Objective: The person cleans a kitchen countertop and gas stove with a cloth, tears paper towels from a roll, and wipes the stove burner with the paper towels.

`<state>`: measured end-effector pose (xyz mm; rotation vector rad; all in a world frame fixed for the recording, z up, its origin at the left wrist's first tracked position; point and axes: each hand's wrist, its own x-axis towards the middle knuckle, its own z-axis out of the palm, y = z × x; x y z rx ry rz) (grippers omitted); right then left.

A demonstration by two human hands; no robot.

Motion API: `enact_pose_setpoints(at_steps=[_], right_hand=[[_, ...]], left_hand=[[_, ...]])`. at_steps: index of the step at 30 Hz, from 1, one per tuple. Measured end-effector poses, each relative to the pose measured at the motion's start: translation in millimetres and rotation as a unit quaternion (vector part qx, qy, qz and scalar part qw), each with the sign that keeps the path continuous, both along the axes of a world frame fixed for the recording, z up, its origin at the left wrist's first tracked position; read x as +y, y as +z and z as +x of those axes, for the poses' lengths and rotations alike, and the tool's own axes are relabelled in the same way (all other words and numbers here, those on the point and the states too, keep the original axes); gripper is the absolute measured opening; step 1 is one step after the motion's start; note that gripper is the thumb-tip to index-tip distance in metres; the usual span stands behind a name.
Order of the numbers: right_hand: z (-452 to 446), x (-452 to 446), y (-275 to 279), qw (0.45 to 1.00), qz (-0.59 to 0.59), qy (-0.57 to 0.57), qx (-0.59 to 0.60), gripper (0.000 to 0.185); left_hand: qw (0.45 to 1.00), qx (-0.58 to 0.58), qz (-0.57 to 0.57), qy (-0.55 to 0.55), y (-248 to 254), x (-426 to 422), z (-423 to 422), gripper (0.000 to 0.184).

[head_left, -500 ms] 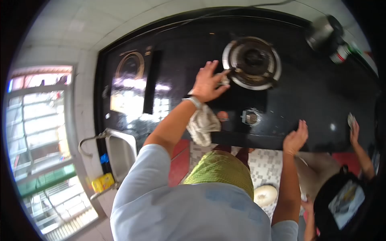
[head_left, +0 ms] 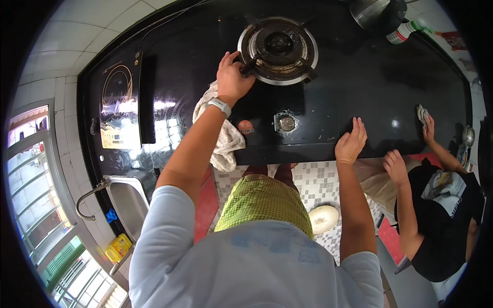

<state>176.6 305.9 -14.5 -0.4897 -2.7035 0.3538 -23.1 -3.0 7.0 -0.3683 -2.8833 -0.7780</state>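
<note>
My left hand [head_left: 235,81] is closed around a dark prong at the left side of the gas burner's pan support [head_left: 250,65]. A pale, crumpled cloth [head_left: 226,142] lies under my left wrist and hangs over the counter's front edge; whether my palm also touches it is hidden. The round gas burner [head_left: 278,45] with its steel ring sits just right of that hand. My right hand [head_left: 351,142] rests on the counter's front edge, fingers stretched out, holding nothing.
A round control knob [head_left: 285,122] is in front of the burner. At left are an induction cooktop [head_left: 119,105] and a sink [head_left: 128,203]. A kettle [head_left: 371,14] and bottle [head_left: 402,32] stand back right. A co-worker's hand [head_left: 429,129] holds a small cloth [head_left: 422,114].
My left hand's spread fingers have curled in around the prong. The view has shifted, so the counter appears further up and left. More of the cloth shows beside my wrist.
</note>
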Motion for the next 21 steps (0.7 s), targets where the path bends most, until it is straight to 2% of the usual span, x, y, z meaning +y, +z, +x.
enact_pose_setpoints(at_steps=[3, 4, 6, 8, 9, 10, 11, 12, 13, 14, 15, 16, 17, 18, 20, 21], right_hand=[[1.2, 0.3, -1.1, 1.0, -0.009, -0.004, 0.003, 0.047], [1.5, 1.3, 0.1, 1.0, -0.008, -0.01, 0.003, 0.047], [1.8, 2.1, 1.0, 1.0, -0.02, -0.003, -0.002, 0.047], [2.0, 4.8, 1.5, 1.0, 0.005, 0.012, -0.011, 0.046], [-3.4, 7.5, 11.0, 0.994, -0.086, 0.0, -0.066, 0.044], [-1.8, 9.5, -1.1, 0.997, 0.074, 0.011, 0.021, 0.039], [-4.4, 5.3, 7.6, 0.999, 0.013, -0.022, 0.025, 0.041], [4.0, 16.9, -16.0, 0.997, 0.065, -0.028, 0.022, 0.041], [7.1, 13.1, 12.9, 0.999, 0.037, -0.017, 0.028, 0.039], [6.2, 12.8, 19.3, 0.999, 0.016, -0.022, 0.023, 0.037], [3.4, 16.4, 8.0, 0.998, -0.058, -0.022, 0.002, 0.041], [8.2, 11.7, 7.3, 0.999, -0.028, -0.028, 0.029, 0.044], [10.9, 3.6, 19.8, 0.998, -0.052, -0.042, 0.021, 0.046], [13.2, 0.7, 23.0, 0.997, -0.068, -0.04, 0.026, 0.046], [1.9, -8.3, 9.4, 0.995, -0.089, -0.041, 0.021, 0.045], [1.2, -7.9, 9.7, 0.995, -0.091, -0.042, 0.023, 0.045]], left_hand=[[0.999, -0.002, 0.038, -0.036, 3.2, -18.0, 10.0, 0.035], [0.994, -0.028, 0.098, -0.031, 6.7, -20.8, 16.1, 0.035], [0.993, -0.029, 0.113, 0.013, 13.9, -24.3, 26.7, 0.037], [0.998, 0.041, 0.055, 0.002, 9.5, -27.4, 29.9, 0.034], [0.996, 0.09, 0.016, -0.023, 15.0, -25.9, 31.6, 0.028], [0.999, 0.037, 0.016, -0.031, 31.0, -13.0, 29.8, 0.026], [0.996, -0.034, 0.078, 0.004, 37.4, -2.3, 29.4, 0.027], [0.999, -0.029, 0.035, 0.03, 31.0, 1.4, 29.2, 0.026], [0.98, -0.043, 0.19, 0.025, 1.5, -7.1, 27.0, 0.031], [0.978, -0.098, 0.18, 0.03, 13.3, -2.7, 29.1, 0.039], [0.934, -0.083, 0.34, -0.067, -58.0, -42.0, 1.6, 0.042], [0.94, -0.11, 0.316, -0.065, -42.9, -38.8, 5.6, 0.041], [0.967, -0.123, 0.222, -0.037, -26.2, -39.2, 11.1, 0.041], [0.976, -0.109, 0.186, -0.037, -5.5, -32.2, 20.4, 0.041], [0.989, -0.102, 0.101, -0.019, 1.2, -33.4, 9.8, 0.043], [0.998, -0.041, 0.028, -0.04, -17.8, -36.6, 3.3, 0.045]])
